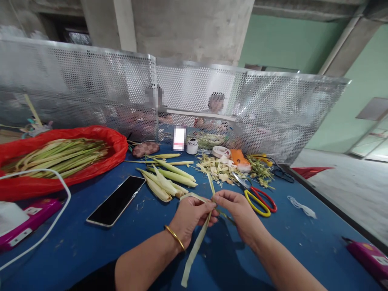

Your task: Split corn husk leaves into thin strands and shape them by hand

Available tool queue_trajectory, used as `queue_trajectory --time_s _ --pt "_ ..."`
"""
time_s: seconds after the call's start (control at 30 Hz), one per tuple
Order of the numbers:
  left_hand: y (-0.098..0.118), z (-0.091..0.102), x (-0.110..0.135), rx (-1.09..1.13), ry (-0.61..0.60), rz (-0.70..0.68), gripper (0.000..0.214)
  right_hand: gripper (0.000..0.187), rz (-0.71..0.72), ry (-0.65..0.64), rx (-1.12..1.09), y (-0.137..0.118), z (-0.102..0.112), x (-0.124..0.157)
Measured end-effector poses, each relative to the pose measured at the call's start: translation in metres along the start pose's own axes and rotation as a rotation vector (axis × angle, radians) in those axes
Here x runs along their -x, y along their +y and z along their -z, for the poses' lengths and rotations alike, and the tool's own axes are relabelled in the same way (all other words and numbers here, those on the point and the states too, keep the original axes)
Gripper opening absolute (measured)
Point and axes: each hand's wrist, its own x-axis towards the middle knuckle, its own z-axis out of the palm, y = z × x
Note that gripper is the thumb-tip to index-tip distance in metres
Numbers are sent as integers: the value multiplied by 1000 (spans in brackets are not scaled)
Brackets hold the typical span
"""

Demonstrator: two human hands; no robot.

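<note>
Between my two hands are pale green strips of husk or leaf (195,248), crossing one another at my fingertips. My left hand (194,212), with a gold bangle at the wrist, pinches them from the left. From the right, the thumb and forefinger of my right hand (233,204) close on the same crossing. One strip hangs down toward me, another points up and away, and a darker thin piece sticks out under my right hand. Corn husks (165,182) lie just beyond my left hand. Scissors with red and yellow handles (257,200) rest beyond my right hand.
A black phone (117,201) and a red bag of long leaves (121,141) are at left, near a purple power strip (26,224). Trimmings (216,167), a tape roll (221,152) and a white cord (301,207) lie around. Behind a perforated metal screen (194,89) people sit.
</note>
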Motion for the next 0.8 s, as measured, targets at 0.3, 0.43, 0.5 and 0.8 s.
queue_trajectory --time_s 0.3,0.43,0.5,0.8 --pt "-3 -3 -3 3 52 14 29 25 140 129 208 12 -3 -4" --pt "-4 -4 -4 -48 87 -3 19 20 360 265 480 3 6 -3" --pt "-3 -6 -3 -93 91 -17 13 14 560 301 680 -4 9 -1" --pt "-17 -6 -5 -321 24 -78 15 8 556 -34 698 4 -6 6"
